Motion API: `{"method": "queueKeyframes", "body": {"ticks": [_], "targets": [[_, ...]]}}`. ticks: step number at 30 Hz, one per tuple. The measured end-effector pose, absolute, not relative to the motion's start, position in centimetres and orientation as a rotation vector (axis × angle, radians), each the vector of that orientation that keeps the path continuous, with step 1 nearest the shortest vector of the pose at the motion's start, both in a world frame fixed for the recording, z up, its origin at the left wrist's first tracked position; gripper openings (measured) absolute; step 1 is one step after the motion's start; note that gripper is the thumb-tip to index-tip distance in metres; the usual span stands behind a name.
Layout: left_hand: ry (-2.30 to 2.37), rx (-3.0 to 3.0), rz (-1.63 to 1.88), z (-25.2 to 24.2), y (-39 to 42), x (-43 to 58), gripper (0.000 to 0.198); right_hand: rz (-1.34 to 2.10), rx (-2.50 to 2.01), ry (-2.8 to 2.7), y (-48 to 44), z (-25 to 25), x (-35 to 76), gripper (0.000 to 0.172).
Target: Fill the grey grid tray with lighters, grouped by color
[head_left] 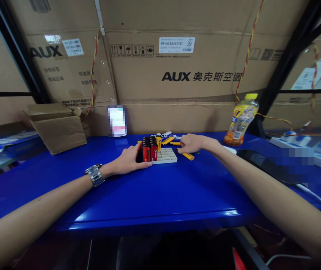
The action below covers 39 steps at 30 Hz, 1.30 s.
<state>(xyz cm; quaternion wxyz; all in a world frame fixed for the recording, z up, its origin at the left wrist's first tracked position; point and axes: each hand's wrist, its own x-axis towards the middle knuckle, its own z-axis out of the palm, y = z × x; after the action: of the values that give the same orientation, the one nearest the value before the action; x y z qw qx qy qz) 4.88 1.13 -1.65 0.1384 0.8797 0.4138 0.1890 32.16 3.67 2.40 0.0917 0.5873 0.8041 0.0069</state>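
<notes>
A white grid tray (166, 155) sits on the table, with red-and-black batteries (150, 149) standing upright in its left part and a yellow battery (158, 143) beside them. Its right-hand compartments show no batteries. My left hand (129, 159) is wrapped round the tray's left end, thumb along the front side and fingers behind the batteries. To the right of the tray, my right hand (190, 143) is closed with curled fingers pointing down. Its fingertips are at a yellow battery (188, 155) lying on the table. Loose yellow and white batteries (167, 140) lie in a pile behind the tray.
On the blue table (149, 195) are an open cardboard box (57, 129) at left, a lit phone (117, 120) against the large carton, and a drink bottle (240, 120) at right. A dark phone (267, 165) with a white cable and a power strip (303, 150) lie farther right.
</notes>
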Motion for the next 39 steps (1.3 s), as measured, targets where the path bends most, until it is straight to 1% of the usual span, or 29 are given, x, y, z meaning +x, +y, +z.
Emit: {"method": "queueKeyframes", "body": {"ticks": [5, 9, 13, 16, 20, 26, 28, 31, 34, 35, 38, 39], "targets": [[1.213, 2.553, 0.535, -1.5, 1.0, 4.9, 0.085, 0.002, 1.748, 2.678, 3.7, 2.6, 31.8, 0.028], [1.177, 2.558, 0.547, -1.4, 0.9, 5.0, 0.082, -0.021, 1.814, 3.111, 3.1, 2.6, 31.3, 0.016], [1.175, 2.553, 0.559, -1.4, 0.9, 5.0, 0.082, -0.201, 1.547, 3.470, 2.2, 2.4, 29.9, 0.010], [1.179, 2.572, 0.566, -1.5, 0.9, 5.0, 0.081, -0.215, 1.435, 3.453, 1.9, 2.1, 29.2, 0.008], [1.173, 2.580, 0.560, -1.6, 1.0, 4.9, 0.082, -0.185, 1.456, 3.422, 1.8, 2.0, 29.0, 0.010], [1.156, 2.571, 0.559, -1.7, 1.3, 4.9, 0.081, -0.356, 1.540, 3.544, 1.6, 2.1, 29.0, 0.010], [1.141, 2.577, 0.563, -1.7, 1.3, 4.9, 0.080, -0.517, 1.643, 3.615, 1.8, 2.0, 29.0, 0.010], [1.166, 2.568, 0.559, -1.7, 1.2, 4.9, 0.083, -0.884, 1.789, 3.583, 2.4, 1.6, 29.1, 0.009], [1.176, 2.565, 0.564, -1.7, 1.2, 4.9, 0.085, -0.945, 1.904, 3.529, 3.3, 1.2, 29.2, 0.009], [1.172, 2.567, 0.569, -1.8, 1.2, 4.9, 0.085, -0.995, 1.926, 3.507, 3.6, 1.1, 29.2, 0.013], [1.146, 2.579, 0.576, -1.8, 1.3, 4.8, 0.081, -1.358, 1.918, 3.359, 4.1, 0.6, 29.0, 0.029], [1.140, 2.583, 0.579, -1.9, 1.3, 4.8, 0.079, -1.427, 1.906, 3.321, 4.2, 0.5, 29.0, 0.033]]}}
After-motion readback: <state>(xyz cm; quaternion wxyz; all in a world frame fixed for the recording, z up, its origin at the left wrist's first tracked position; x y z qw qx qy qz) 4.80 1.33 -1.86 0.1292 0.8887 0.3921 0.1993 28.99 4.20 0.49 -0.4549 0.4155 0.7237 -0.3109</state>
